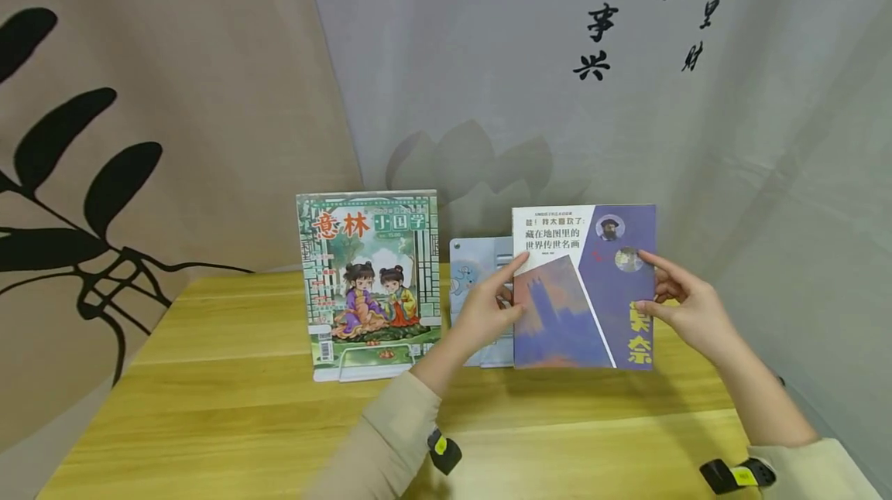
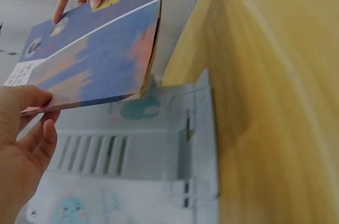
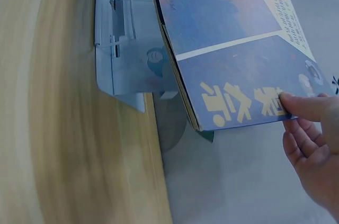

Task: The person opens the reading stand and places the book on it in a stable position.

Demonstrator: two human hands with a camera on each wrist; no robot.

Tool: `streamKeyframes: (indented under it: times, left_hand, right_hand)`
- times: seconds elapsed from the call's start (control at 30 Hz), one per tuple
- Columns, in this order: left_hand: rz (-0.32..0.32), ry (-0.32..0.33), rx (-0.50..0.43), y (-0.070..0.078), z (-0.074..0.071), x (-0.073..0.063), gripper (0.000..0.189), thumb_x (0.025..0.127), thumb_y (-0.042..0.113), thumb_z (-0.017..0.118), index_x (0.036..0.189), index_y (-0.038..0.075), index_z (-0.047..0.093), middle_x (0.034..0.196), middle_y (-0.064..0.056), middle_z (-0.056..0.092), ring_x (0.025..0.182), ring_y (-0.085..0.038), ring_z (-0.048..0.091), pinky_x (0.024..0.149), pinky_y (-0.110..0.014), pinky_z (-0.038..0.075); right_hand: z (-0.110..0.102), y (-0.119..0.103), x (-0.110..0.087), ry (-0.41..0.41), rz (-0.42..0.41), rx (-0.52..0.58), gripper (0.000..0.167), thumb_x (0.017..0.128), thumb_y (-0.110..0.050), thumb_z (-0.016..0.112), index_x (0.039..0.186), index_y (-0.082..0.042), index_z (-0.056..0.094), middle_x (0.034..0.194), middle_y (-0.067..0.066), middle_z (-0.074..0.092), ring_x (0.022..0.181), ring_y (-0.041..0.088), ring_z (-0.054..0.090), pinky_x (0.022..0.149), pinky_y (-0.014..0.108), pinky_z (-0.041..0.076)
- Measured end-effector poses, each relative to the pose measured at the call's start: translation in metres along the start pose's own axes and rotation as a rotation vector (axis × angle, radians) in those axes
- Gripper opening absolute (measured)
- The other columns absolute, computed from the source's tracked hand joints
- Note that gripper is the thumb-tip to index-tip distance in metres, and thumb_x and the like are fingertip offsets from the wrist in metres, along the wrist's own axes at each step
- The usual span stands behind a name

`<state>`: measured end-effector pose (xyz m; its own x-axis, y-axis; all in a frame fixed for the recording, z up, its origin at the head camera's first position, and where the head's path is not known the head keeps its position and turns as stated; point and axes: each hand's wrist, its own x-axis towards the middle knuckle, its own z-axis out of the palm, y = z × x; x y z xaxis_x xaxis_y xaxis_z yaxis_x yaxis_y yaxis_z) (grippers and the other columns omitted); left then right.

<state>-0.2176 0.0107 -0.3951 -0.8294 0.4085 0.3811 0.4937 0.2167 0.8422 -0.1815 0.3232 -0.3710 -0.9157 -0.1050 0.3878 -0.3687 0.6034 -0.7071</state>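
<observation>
A purple book (image 1: 585,291) with a white title corner and a painted tower is held upright, its cover toward the head camera. My left hand (image 1: 485,305) pinches its left edge. At the opposite edge my right hand (image 1: 686,304) grips it between thumb and fingers. Behind the book stands a pale blue book stand (image 2: 143,155) with slots and cartoon prints, partly hidden in the head view. The left wrist view shows the book's lower edge apart from the stand's front ledge.
On the left, a green illustrated magazine (image 1: 372,275) leans on another stand with a clear front holder (image 1: 372,364). Both stands rest on a yellow wooden table (image 1: 230,407). A grey curtain (image 1: 446,59) with black characters and leaf prints hangs behind.
</observation>
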Motion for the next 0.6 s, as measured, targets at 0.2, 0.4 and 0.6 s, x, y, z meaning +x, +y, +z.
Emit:
streamKeyframes:
  times: [0.2,0.4,0.6]
  left_hand:
    - [0.048,0.014,0.059,0.004,-0.024,0.007,0.075,0.086,-0.003,0.068,0.148,0.028,0.039,0.095,-0.005,0.057,0.068,-0.014,0.056,0.056,-0.025,0.049]
    - [0.079,0.048,0.087,0.005,-0.043,0.012,0.075,0.086,-0.004,0.067,0.148,0.027,0.039,0.099,-0.006,0.056,0.067,-0.014,0.056,0.056,-0.027,0.051]
    - [0.101,0.087,0.133,0.007,-0.058,0.016,0.078,0.085,-0.005,0.068,0.149,0.026,0.037,0.126,-0.006,0.054,0.069,-0.013,0.055,0.059,-0.027,0.051]
  right_hand:
    - [0.009,-0.011,0.019,-0.008,-0.040,0.028,0.083,0.077,0.004,0.077,0.147,-0.018,0.040,0.095,0.013,0.054,0.077,0.009,0.055,0.067,0.015,0.047]
    - [0.018,-0.021,0.037,-0.027,-0.072,0.023,0.088,0.076,0.004,0.078,0.149,-0.022,0.036,0.100,0.012,0.052,0.075,0.010,0.051,0.062,0.016,0.043]
    - [0.028,-0.026,0.053,-0.016,-0.088,0.033,0.087,0.077,0.007,0.076,0.149,-0.022,0.037,0.099,0.010,0.052,0.072,0.010,0.050,0.060,0.017,0.042]
